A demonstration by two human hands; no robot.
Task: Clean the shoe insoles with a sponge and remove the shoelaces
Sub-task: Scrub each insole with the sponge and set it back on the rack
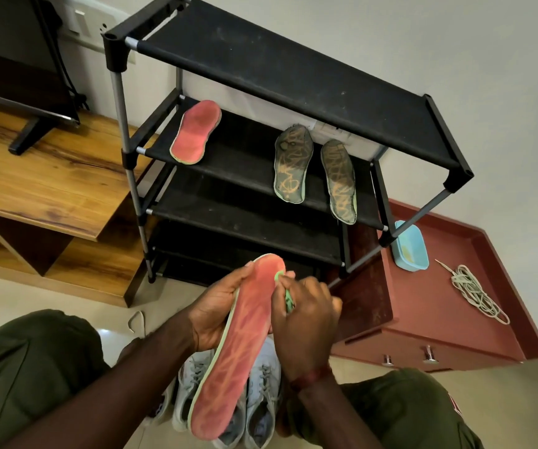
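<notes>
Insoles [240, 345] number four: one in left hand [216, 309], three on rack [261, 59].

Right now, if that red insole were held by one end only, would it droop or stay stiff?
Probably springy, not floppy: the red insole runs straight below where the left hand grips it. Likely light, being thin with a foam-looking green edge. Its matte top seems unlikely to slip.

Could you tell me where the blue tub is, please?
Head view, right side: the blue tub sits on the red cabinet, between the shoe rack's leg and the coiled laces.
</notes>
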